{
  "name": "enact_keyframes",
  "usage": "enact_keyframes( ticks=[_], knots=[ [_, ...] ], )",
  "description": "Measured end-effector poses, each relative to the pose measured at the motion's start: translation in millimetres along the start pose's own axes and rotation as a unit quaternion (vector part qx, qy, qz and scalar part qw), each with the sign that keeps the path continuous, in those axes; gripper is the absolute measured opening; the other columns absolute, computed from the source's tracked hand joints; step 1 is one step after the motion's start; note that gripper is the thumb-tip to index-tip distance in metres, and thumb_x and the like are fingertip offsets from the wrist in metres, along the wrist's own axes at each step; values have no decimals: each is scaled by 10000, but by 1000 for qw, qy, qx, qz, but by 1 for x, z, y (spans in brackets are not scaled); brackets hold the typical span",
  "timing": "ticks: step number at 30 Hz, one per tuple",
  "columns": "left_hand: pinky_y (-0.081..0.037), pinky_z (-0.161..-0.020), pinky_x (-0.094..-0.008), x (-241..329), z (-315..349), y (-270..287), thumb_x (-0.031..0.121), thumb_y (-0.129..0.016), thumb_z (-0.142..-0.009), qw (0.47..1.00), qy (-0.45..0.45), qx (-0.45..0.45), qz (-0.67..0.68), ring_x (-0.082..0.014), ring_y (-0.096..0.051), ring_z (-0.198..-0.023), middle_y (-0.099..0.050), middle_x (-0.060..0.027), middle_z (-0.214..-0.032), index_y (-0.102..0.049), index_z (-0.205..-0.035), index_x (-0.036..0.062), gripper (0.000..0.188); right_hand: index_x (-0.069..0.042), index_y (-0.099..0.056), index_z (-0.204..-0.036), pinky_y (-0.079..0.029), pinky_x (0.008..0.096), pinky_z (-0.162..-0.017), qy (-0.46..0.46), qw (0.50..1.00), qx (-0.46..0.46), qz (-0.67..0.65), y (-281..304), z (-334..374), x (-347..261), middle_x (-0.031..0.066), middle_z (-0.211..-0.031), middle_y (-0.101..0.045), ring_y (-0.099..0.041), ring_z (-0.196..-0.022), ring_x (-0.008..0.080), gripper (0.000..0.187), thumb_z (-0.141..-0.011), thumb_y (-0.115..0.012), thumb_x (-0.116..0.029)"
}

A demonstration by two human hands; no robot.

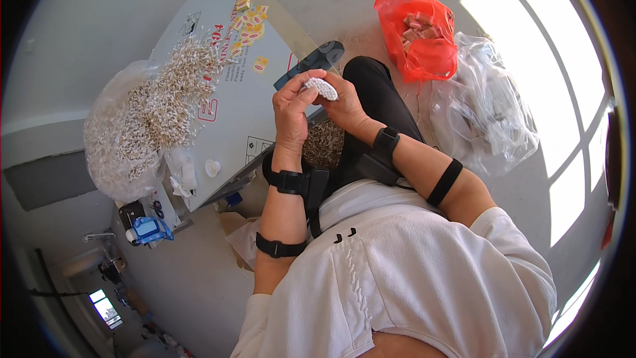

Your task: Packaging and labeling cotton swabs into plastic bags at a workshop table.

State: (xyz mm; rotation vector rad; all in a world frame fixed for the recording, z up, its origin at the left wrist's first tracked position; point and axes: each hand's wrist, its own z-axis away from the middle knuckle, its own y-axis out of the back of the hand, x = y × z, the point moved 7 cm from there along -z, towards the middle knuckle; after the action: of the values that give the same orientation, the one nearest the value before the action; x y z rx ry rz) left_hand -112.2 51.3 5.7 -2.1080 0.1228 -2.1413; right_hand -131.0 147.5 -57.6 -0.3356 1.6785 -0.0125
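Both my hands meet above my lap, closed around a bundle of cotton swabs (322,89) whose white tips face up in a tight cluster. My left hand (291,107) grips its left side with bent fingers. On the other side, my right hand (344,104) wraps it, partly hiding the sticks. Below my hands, more cotton swabs (324,143) lie heaped beside my leg. A large loose pile of cotton swabs (169,103) spreads over the grey table (228,113) to the left, spilling from a clear plastic bag (106,139). Small yellow-and-white labels (250,23) are scattered at the table's far end.
A red plastic bag (387,33) holding pinkish bundles (419,28) stands on the floor at right, with a clear plastic bag (487,106) next to it. A white round object (212,168), scissors (157,208) and a blue packet (148,229) sit near the table's near end.
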Motion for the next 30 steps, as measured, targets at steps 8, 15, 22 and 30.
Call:
enact_keyframes(
  ticks=[8, 15, 22, 30],
  knots=[
    [-466, -966, -307, 0, 2, -1, 1, -593, -745, 1000, 8, -22, -19, -172, -625, -1013, -677, -107, -1104, -644, -1151, -20, 410, -27, -619, -1067, -528, 317, -761, 41, 999, 0, 13, 0, 0, -3, 111, -940, -684, -665, -873, 194, 303, -780, -701, 25],
    [-476, -942, -296, -2, 2, -2, 9, -612, -753, 999, 7, -21, -26, -155, -627, -985, -681, -87, -1084, -656, -1133, -10, 383, -19, -621, -1059, -533, 309, -759, 31, 1000, -2, -1, -1, 1, -1, 107, -940, -688, -655, -872, 169, 294, -779, -687, 46],
    [-506, -871, -268, -3, 1, -5, -7, -632, -758, 999, 20, -12, -40, -123, -620, -928, -657, -42, -1055, -655, -1140, 4, 382, -17, -594, -1080, -539, 308, -725, 39, 998, -1, -51, -3, 2, 9, 97, -938, -680, -648, -840, 153, 279, -814, -671, 21],
    [-458, -982, -304, -23, 4, -1, 29, -624, -775, 992, 69, -31, -99, -174, -580, -1109, -601, -81, -1252, -570, -1291, 16, 519, -46, -459, -1186, -538, 354, -624, 5, 996, -71, 49, -9, 9, 31, 152, -924, -669, -678, -746, 269, 388, -837, -627, -16]
  ],
)
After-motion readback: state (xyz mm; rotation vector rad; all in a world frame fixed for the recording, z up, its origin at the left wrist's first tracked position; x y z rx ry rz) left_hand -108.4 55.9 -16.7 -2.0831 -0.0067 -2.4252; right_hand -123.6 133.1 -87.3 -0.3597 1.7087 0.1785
